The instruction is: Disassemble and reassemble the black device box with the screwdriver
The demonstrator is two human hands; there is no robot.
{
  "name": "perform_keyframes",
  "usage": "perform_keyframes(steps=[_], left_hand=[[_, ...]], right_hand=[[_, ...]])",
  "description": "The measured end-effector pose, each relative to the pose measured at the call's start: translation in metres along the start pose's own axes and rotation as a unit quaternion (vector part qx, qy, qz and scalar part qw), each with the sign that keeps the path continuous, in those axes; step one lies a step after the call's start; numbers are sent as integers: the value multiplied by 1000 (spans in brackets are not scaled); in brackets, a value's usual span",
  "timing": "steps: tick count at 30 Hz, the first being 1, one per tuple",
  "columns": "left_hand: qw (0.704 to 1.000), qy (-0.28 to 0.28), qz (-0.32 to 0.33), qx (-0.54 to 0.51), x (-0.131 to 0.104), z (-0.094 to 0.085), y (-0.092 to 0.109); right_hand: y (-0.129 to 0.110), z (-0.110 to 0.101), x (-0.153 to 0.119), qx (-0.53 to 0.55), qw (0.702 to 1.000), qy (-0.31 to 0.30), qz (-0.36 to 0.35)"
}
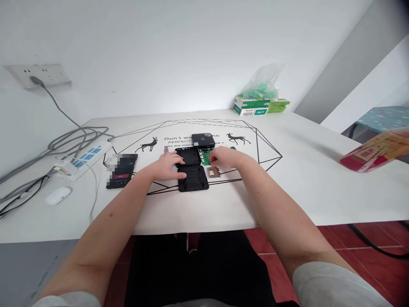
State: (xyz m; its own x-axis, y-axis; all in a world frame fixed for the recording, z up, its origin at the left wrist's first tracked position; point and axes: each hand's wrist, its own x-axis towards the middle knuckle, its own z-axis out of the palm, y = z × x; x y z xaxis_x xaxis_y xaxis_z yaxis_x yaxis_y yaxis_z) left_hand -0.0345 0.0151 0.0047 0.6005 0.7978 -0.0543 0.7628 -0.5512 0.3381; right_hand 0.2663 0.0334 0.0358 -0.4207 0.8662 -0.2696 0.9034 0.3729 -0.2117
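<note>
My left hand lies with fingers and thumb spread at the left edges of two black plastic casing halves. The upper half is farther from me; the lower half has ridges inside. My right hand is closed in a pinch over a green circuit board, just right of the upper half. Whatever sits between its fingertips is too small to make out. Beneath that hand lies a thin brown piece with a gold patch. A black box-shaped device rests behind the board.
A phone, a white earbud case and a power strip with cables lie at left. Behind my left hand shows a small pinkish object. Green-and-white boxes stand at the wall. A red-and-orange package is at right.
</note>
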Motion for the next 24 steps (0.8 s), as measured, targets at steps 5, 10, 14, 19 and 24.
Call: perform_keyframes(steps=[5, 10, 14, 19, 24], left_hand=[[1000, 20, 10, 0, 1, 2, -1], [993, 111, -46, 18, 5, 4, -4], [984, 134, -98, 63, 8, 8, -7], [986, 122, -92, 69, 11, 12, -8], [982, 140, -114, 49, 12, 12, -8]], right_hand=[[5, 1, 0, 2, 999, 40, -36], [18, -2, -2, 73, 985, 137, -78], [23, -4, -4, 181, 968, 166, -42], [-2, 10, 0, 262, 929, 218, -144], [-44, 35, 10, 173, 959, 180, -134]])
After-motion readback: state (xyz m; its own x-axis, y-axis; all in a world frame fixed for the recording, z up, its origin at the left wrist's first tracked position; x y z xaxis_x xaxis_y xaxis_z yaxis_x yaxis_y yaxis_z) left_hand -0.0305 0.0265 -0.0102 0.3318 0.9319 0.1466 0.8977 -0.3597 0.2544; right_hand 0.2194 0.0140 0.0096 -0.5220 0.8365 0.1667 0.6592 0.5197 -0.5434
